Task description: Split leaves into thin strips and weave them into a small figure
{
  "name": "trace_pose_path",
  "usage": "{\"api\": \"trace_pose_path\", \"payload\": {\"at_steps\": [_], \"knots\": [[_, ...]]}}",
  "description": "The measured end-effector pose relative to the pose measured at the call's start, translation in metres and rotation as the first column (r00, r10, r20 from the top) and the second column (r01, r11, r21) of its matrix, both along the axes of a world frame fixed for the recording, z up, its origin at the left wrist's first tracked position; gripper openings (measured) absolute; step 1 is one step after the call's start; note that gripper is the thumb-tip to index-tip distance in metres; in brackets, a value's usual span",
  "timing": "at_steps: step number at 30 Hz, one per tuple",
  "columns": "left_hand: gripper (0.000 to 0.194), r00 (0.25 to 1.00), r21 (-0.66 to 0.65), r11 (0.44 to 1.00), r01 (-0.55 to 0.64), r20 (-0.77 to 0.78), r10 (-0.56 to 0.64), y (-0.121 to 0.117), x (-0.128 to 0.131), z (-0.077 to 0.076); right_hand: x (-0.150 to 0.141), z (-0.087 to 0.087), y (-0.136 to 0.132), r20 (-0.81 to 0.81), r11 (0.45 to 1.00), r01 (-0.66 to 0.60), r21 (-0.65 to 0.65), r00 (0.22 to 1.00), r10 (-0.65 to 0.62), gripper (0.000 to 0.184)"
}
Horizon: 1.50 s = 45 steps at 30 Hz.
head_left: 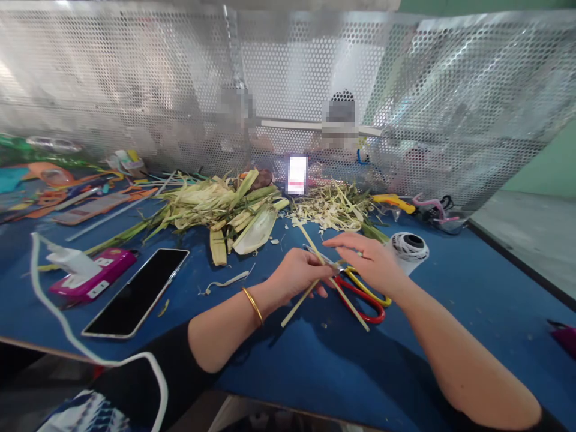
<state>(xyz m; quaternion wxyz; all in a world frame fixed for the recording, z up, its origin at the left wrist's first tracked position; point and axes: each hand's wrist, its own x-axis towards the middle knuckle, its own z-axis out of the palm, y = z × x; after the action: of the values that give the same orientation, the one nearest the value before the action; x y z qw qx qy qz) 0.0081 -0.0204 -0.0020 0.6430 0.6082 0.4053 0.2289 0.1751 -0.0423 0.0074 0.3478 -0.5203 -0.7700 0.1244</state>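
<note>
My left hand (pixel 300 275) is closed in a pinch around pale green plant strips (pixel 353 309) that cross each other in an X. The second strip's lower end points toward me. Just right of it, my right hand (pixel 375 259) hovers over the crossing with its fingers stretched out; its thumb is mostly hidden. Scissors (pixel 375 313) with red and yellow handles lie on the table under my hands, their blades partly covered. Beside my right hand stands a white roll (pixel 408 249) with a dark core.
Peeled stalks and leaves (pixel 220 210) are heaped behind my hands, with thin shavings (pixel 337 207) to the right. A phone (pixel 137 294), a purple power strip (pixel 92 276) and a white cable (pixel 67 333) occupy the left. A perforated metal screen (pixel 288 66) backs the blue table (pixel 252 366).
</note>
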Motion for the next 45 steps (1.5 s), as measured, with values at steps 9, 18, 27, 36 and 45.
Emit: {"api": "trace_pose_path", "payload": {"at_steps": [9,18,27,36,45], "knots": [[0.024,0.987,-0.013,0.992,0.126,-0.1,-0.126,-0.01,0.008,-0.008,-0.019,-0.001,-0.009,-0.271,0.993,0.071,-0.093,0.958,-0.094,0.02],[0.023,0.925,-0.248,0.916,-0.315,0.136,0.355,0.008,0.001,-0.002,-0.029,-0.004,-0.023,0.26,0.853,0.07,0.517,0.936,-0.235,0.013],[0.022,0.833,-0.437,0.855,-0.281,0.332,0.443,0.008,0.005,-0.008,-0.04,-0.016,-0.022,0.448,0.779,-0.052,0.625,0.841,-0.303,0.019],[0.018,0.857,-0.429,0.857,-0.285,0.286,0.428,0.015,-0.001,-0.003,-0.037,-0.024,-0.017,0.336,0.8,0.049,0.598,0.891,-0.305,0.018],[0.016,0.87,-0.356,0.906,-0.227,0.344,0.354,0.013,-0.004,0.003,-0.032,-0.024,-0.015,0.315,0.853,0.079,0.516,0.908,-0.275,0.016]]}}
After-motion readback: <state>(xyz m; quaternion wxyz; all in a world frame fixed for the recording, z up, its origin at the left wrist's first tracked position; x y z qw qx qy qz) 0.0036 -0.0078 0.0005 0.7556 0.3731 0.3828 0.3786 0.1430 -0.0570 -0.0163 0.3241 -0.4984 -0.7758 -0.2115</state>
